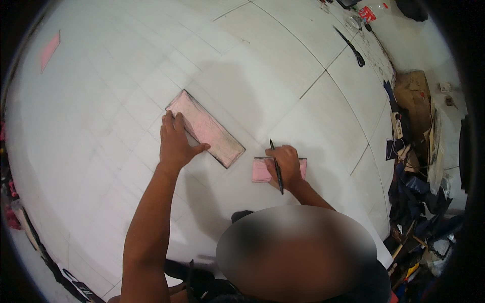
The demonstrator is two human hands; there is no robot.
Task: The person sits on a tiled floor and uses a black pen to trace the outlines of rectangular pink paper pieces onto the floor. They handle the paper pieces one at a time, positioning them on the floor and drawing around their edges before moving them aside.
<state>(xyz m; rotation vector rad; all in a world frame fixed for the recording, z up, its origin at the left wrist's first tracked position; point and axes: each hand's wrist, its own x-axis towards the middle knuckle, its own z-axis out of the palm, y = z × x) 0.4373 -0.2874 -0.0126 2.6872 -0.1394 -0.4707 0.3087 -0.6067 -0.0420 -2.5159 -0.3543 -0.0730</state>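
The left hand (174, 144) lies on the near-left edge of a long, flat, pale pink rectangular piece with dark edges (212, 132), whose material is hard to tell. Its thumb is spread well away from the fingers: the fingertips rest at the piece's far-left end, while the thumb reaches right along the near long edge. The long piece sits in the middle of the scene, slanting from far left to near right.

To the right and a little nearer, the right hand (285, 164) pinches a slim black pen (279, 178) between thumb and fingers, the other fingers curled together. This hand is over a shorter pink rectangular piece with a dark far edge (260, 173), covering its middle; whether it presses on it cannot be told. The two pieces lie just apart on a broad, pale surface with thin, dark seam lines (121, 76).

A pink, pointed flat scrap (50, 51) lies at the far left. At the far right are black-handled scissors (352, 48) and a clear plastic bottle with a red label (372, 13). Dark, crumpled fabric (417, 199) is heaped along the right side.
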